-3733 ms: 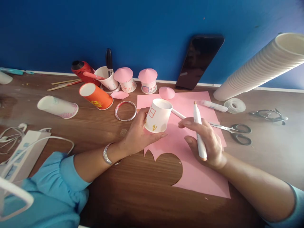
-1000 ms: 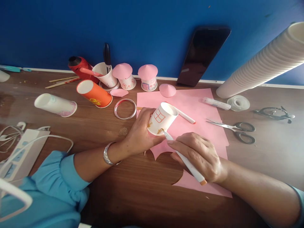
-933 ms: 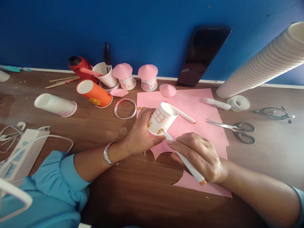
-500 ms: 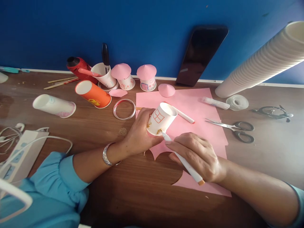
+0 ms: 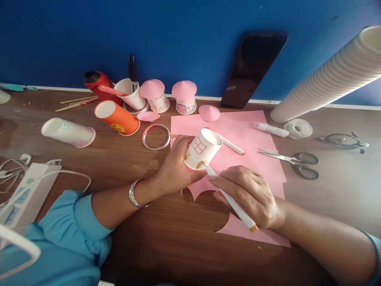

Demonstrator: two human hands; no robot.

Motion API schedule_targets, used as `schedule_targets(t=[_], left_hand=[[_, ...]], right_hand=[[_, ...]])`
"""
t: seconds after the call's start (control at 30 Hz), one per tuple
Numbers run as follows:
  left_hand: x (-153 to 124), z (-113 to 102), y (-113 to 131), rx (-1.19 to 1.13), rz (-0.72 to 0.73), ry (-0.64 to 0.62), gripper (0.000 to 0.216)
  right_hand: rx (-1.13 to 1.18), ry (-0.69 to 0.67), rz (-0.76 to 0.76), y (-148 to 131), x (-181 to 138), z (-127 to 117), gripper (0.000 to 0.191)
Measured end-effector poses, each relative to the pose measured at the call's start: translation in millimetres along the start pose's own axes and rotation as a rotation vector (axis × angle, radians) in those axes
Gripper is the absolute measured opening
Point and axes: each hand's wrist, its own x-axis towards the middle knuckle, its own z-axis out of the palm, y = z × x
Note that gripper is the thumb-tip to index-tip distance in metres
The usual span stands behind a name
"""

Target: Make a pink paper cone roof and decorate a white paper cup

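Observation:
My left hand (image 5: 175, 167) is wrapped round a white paper cup (image 5: 203, 149), tilted with its mouth up and to the right. A red-orange window is drawn on the cup's side, with small brown-yellow marks near its base. In my right hand (image 5: 248, 194) is a white marker (image 5: 238, 208) with an orange-brown end. Its tip touches the cup at the lower marks. Pink paper (image 5: 250, 139) with curved cutouts lies beneath, and a second white marker (image 5: 230, 144) with a red end rests on it behind the cup.
Scissors (image 5: 297, 159), a clear tape roll (image 5: 298, 128) and a glue stick (image 5: 270, 129) lie right. A tall cup stack (image 5: 324, 75) and a phone (image 5: 253, 69) lean at the back. Cone-topped cups (image 5: 184, 97), an orange cup (image 5: 117, 118) and a power strip (image 5: 25, 196) are left.
The marker tip in my right hand has shifted very slightly right along the cup's lower marks. My left hand and the cup stay almost still.

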Motion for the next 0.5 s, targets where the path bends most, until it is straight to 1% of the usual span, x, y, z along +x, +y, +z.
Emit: schedule_targets(t=[0.1,0.2,0.27,0.33,0.5], left_hand=[[0.0,0.1,0.4,-0.003,-0.012,0.001,0.061],[0.1,-1.3,1.0,-0.027,-0.045,-0.011,0.060],[0.2,-3.1,1.2,-0.049,-0.073,-0.015,0.061],[0.4,-5.0,1.4,-0.052,-0.088,-0.013,0.063],[1.4,-6.0,2.2,-0.011,-0.069,0.023,0.067]], right_hand=[[0.002,-0.005,-0.003,-0.2,1.7,-1.9,0.039],[0.046,0.018,-0.088,0.6,4.5,-4.5,0.026],[0.064,0.046,-0.133,2.0,5.3,-5.5,0.023],[0.038,0.079,-0.116,4.0,4.5,-5.2,0.026],[-0.071,0.131,0.054,8.6,-1.2,-1.4,0.048]])
